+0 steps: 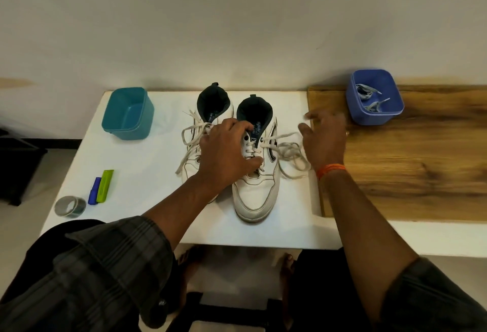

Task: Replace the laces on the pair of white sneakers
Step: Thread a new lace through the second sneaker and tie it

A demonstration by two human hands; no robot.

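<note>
Two white sneakers with dark linings stand side by side on the white table [147, 163], toes toward me. My left hand [226, 149] grips the tongue and lace area of the right sneaker [257, 194], its fingers curled over the top. It partly hides the left sneaker [214, 106]. The right sneaker's loosened white lace [288, 151] trails out to the right in loops. My right hand [325, 137] hovers beside those loops, fingers spread and blurred, holding nothing I can make out. The left sneaker's lace [188, 134] lies loose to its left.
A teal tub [127, 114] stands at the back left. A blue tub [374, 97] with grey laces in it sits on a wooden board [411, 163] at the right. A green and blue tool [101, 186] and a tape roll [69, 206] lie front left.
</note>
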